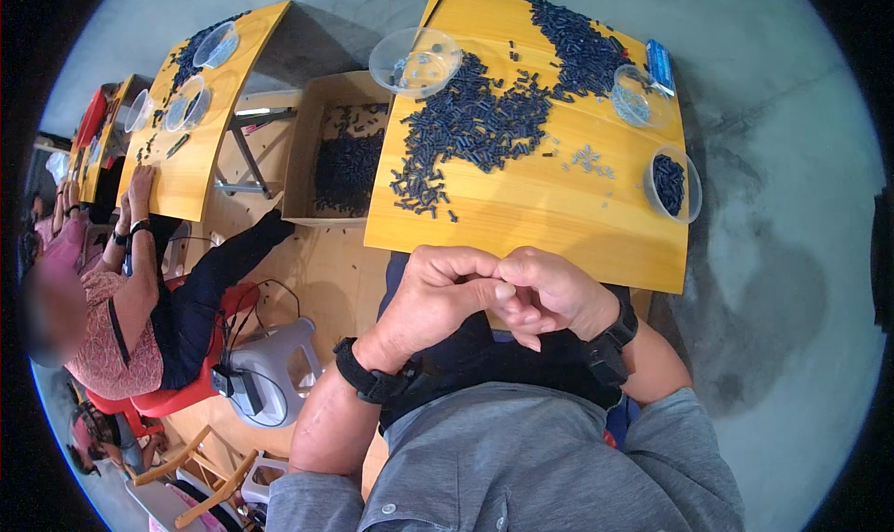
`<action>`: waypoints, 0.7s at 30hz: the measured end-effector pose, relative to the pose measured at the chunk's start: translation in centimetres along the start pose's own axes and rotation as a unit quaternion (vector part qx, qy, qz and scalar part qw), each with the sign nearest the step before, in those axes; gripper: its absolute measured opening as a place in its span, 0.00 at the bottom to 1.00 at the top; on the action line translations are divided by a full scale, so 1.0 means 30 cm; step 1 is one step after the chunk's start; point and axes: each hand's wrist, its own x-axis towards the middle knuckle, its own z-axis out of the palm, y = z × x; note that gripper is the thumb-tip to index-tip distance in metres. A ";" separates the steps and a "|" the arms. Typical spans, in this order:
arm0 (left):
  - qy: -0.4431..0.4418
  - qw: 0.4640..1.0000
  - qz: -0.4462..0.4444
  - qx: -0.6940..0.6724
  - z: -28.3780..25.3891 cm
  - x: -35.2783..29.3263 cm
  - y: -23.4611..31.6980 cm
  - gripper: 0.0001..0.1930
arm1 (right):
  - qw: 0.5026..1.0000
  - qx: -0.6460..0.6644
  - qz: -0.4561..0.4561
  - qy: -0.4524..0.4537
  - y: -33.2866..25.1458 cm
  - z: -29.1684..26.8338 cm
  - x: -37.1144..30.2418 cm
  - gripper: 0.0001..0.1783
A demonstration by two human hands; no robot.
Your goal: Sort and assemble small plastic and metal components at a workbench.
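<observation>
My left hand (438, 295) and my right hand (557, 292) meet in front of my body, just off the near edge of a yellow table (521, 220). Thumbs and fingers of both are closed in a pinch against each other. Whatever they hold, if anything, is hidden between the fingertips. Beyond them on the tabletop spreads a heap of small dark tube-like pieces (480, 118). A scatter of small pale clear pieces (589, 160) lies to its right. One clear plastic tub (692, 197) near the right edge holds more of the dark pieces.
Another clear bowl (377, 62) stands at the table's left edge. A tub of pale pieces (663, 113) and a blue box (659, 65) sit far right. Left of the table, a cardboard box (298, 164) holds dark pieces. A person (140, 290) sits at a neighbouring table, near a grey stool (303, 355).
</observation>
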 end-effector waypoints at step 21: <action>0.029 0.994 -0.103 0.026 -0.025 0.013 -0.043 0.05 | 0.968 0.219 -0.049 0.110 0.155 0.068 0.048 0.26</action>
